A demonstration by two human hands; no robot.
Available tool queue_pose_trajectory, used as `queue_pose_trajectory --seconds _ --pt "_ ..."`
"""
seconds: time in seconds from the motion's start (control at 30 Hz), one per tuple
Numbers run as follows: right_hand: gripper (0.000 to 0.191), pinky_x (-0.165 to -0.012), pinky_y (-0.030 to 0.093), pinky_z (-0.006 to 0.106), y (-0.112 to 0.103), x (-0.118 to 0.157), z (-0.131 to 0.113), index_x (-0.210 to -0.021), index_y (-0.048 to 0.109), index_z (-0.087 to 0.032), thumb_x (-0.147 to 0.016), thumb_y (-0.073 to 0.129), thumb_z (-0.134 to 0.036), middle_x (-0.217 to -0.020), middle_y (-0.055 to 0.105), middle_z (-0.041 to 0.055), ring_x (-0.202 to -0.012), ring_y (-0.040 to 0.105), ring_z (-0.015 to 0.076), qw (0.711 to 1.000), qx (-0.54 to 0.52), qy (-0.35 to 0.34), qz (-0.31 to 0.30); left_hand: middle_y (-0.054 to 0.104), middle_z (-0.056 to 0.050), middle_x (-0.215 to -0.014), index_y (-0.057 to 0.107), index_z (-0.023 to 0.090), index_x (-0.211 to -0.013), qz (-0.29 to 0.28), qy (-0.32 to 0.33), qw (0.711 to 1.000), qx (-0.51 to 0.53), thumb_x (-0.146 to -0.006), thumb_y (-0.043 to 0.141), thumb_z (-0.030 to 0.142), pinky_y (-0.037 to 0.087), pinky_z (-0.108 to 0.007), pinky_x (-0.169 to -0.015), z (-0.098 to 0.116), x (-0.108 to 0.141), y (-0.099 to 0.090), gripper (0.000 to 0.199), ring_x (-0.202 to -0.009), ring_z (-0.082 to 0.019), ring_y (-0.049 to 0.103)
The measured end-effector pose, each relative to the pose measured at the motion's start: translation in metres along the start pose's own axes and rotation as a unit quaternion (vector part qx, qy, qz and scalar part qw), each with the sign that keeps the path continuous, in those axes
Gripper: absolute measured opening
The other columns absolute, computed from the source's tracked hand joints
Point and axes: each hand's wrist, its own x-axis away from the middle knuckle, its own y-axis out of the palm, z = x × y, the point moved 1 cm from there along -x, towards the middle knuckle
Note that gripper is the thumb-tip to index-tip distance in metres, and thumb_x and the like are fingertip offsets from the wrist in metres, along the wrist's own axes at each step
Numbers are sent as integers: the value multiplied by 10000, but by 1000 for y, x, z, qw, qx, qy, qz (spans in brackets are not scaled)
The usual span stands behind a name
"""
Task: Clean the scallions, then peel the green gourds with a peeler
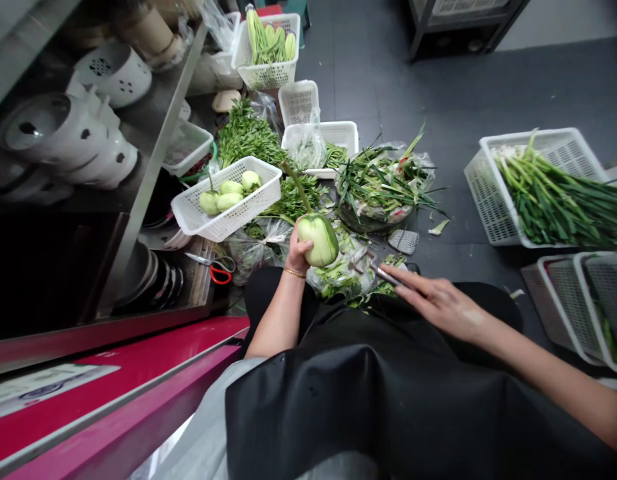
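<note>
My left hand (pixel 297 252) is closed around a round green squash (pixel 317 241) with a long stem that points up and away from me. Part of its skin is pale where it is peeled, and a darker green strip shows on the right side. In my right hand (pixel 436 300) is a metal peeler (pixel 387 275), held apart from the squash, its head slightly blurred. Below both hands, peelings (pixel 346 273) lie heaped over a plastic bag. To the left, a white basket (pixel 226 223) holds several pale peeled squashes (pixel 230 201).
Red-handled scissors (pixel 219 272) lie on the shelf edge at left. Leafy greens (pixel 248 137) and a heap of trimmings (pixel 383 183) are ahead. A basket of long green stalks (pixel 553 193) stands at right, near stacked baskets (pixel 578 307). White pots (pixel 63 133) fill the left shelf.
</note>
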Motion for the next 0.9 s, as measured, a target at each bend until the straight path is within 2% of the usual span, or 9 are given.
queue_pose_trajectory --seconds 0.1,0.2,0.33,0.43,0.6,0.7,0.77,0.83,0.9 --pt "497 -941 511 322 -28 -40 -34 -1455 365 -277 -960 378 -312 -1360 533 15 -1158 582 204 996 23 -51 73 617 -64 -1020 572 221 -1124 -14 0 999 -37 -395 848 433 461 -383 -895 2 3 8 808 -990 -275 609" --pt "500 -908 531 348 -19 -55 -40 -1458 360 -259 -959 378 -291 -1337 558 27 -1104 620 218 992 69 -72 73 616 -61 -995 579 211 -1114 -7 2 998 -69 -361 863 433 454 -370 -893 3 3 9 834 -970 -268 612" --pt "464 -796 571 345 10 -12 -1 -1419 430 -246 -967 355 -310 -1262 616 39 -1017 663 236 995 102 -14 11 620 -56 -1009 580 241 -1119 20 22 997 -77 -444 824 441 477 -349 -858 3 0 0 745 -958 -251 610" --pt "468 -774 577 325 -2 8 12 -1416 435 -268 -959 365 -340 -1245 629 30 -1005 668 229 995 89 30 18 625 -54 -1013 587 249 -1117 12 28 998 -57 -446 823 393 486 -345 -852 3 -1 -1 726 -957 -248 614" --pt "475 -978 487 328 -36 -55 -27 -1424 422 -261 -956 373 -327 -1344 557 4 -1181 566 195 994 12 -37 98 649 -94 -1010 601 225 -1086 12 -58 998 34 -436 782 485 478 -452 -899 3 8 14 723 -1049 -325 604" --pt "492 -1036 437 340 -15 -73 -35 -1445 383 -243 -957 366 -302 -1407 489 7 -1233 518 187 989 -24 -64 129 665 -119 -1012 620 208 -1056 25 -89 994 57 -470 729 533 482 -492 -899 2 11 18 679 -1065 -356 602" --pt "505 -1022 448 328 13 -51 -22 -1464 344 -239 -963 359 -300 -1425 460 21 -1224 526 187 992 -40 -51 105 675 -110 -994 625 203 -1061 48 -81 994 55 -474 727 493 490 -487 -897 2 9 16 663 -1046 -350 615" --pt "487 -943 506 308 35 -13 -2 -1451 371 -250 -968 352 -302 -1363 528 28 -1148 586 188 999 -40 -15 32 683 -103 -985 621 200 -1080 68 -82 992 61 -491 708 482 498 -483 -888 1 5 12 659 -1038 -341 623" --pt "461 -845 556 302 38 18 16 -1413 438 -252 -965 355 -321 -1250 622 34 -1048 646 200 999 -24 27 -30 685 -109 -996 621 195 -1086 67 -97 990 74 -520 673 508 506 -483 -870 1 2 9 649 -1042 -338 623"
